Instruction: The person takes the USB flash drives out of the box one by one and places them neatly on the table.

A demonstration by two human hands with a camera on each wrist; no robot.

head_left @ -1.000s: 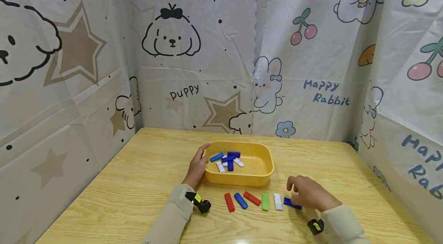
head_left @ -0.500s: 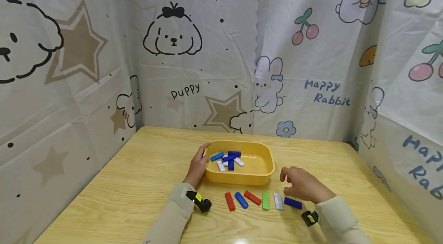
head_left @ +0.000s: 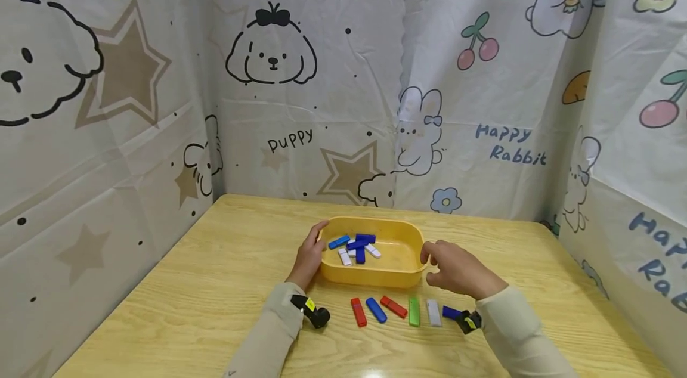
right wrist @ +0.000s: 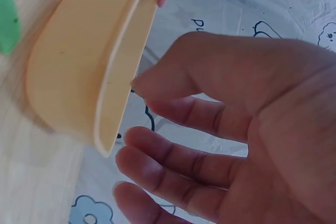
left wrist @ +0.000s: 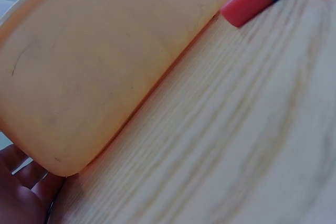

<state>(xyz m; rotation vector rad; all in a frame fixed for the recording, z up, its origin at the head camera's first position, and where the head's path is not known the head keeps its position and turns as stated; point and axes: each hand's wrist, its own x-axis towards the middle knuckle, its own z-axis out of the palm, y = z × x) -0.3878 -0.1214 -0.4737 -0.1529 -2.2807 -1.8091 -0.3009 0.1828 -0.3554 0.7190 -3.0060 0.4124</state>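
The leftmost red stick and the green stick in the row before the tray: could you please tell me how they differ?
Colour: the leftmost red stick is red, the green stick green.
Pose: the red one slants slightly in the head view, while the green one lies nearly straight.
Place: the red one ends the row; the green one has neighbours on both sides.
Both lie on the table, outside the yellow tray.
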